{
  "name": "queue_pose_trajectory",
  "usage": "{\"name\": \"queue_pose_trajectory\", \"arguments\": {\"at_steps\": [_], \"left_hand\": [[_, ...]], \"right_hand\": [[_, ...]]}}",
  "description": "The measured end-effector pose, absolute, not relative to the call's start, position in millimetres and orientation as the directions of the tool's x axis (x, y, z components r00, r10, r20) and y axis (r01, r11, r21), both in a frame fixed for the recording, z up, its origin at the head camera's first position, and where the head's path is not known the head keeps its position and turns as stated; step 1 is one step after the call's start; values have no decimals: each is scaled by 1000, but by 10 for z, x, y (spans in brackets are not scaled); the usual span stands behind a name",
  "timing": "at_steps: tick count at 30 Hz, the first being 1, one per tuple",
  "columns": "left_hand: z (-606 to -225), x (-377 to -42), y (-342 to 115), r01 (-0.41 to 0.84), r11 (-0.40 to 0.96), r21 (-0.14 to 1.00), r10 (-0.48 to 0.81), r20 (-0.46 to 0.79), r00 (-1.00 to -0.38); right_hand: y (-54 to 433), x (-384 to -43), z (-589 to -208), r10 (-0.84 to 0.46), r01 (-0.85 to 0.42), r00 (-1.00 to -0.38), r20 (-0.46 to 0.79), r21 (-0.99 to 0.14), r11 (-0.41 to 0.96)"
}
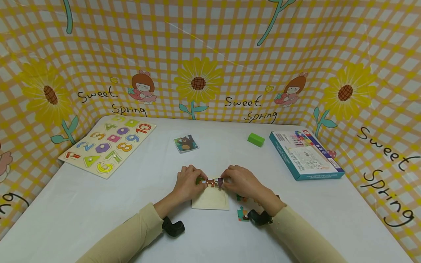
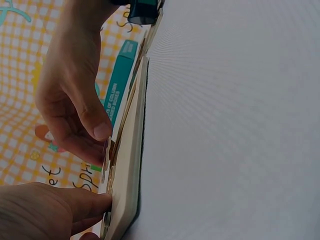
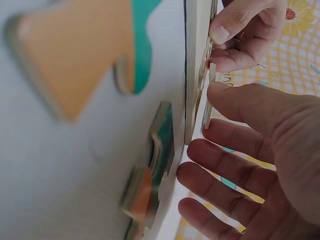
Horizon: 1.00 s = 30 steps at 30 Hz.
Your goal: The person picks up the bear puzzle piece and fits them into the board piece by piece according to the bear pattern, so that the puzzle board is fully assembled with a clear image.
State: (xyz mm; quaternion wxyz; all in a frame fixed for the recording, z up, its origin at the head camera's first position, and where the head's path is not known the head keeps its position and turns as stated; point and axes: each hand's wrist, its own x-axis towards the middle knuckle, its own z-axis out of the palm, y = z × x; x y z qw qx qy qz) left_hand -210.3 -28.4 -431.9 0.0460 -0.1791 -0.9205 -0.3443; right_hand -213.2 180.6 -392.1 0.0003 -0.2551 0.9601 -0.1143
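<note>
A pale wooden puzzle board (image 1: 210, 201) lies in front of me, with joined puzzle pieces (image 1: 209, 183) along its far edge. My left hand (image 1: 190, 184) pinches a piece at the left end of this row between thumb and fingers. From the other side, my right hand (image 1: 245, 182) holds a purple-and-brown puzzle piece (image 1: 220, 182) by thumb and index finger. In the right wrist view that puzzle piece (image 3: 210, 97) stands edge-on and tilted, its other fingers spread loosely. Loose puzzle pieces (image 1: 242, 214) lie right of the board, partly hidden under my right wrist.
A number-and-shape board (image 1: 108, 146) lies at the far left. Behind the puzzle board are a bear picture card (image 1: 186, 143) and a green block (image 1: 256, 139). A teal-edged box (image 1: 306, 155) sits at the right. Patterned cloth (image 1: 210, 47) rises behind the white table (image 1: 131, 233).
</note>
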Motion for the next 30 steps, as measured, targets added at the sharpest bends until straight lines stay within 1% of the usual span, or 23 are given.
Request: {"name": "queue_pose_trajectory", "arguments": {"at_steps": [20, 27, 30], "left_hand": [[-4301, -2106, -271, 365, 723, 587, 304, 204, -930], [-4271, -2103, -209, 412, 711, 571, 316, 264, -911], [-4259, -2105, -162, 427, 710, 560, 332, 269, -904]], "right_hand": [[1796, -2136, -3934, -515, -519, -854, 71, -189, 834], [1799, -2141, -3947, -521, -526, -850, 76, -173, 832], [1801, -2143, -3952, -525, -531, -847, 82, -170, 830]]}}
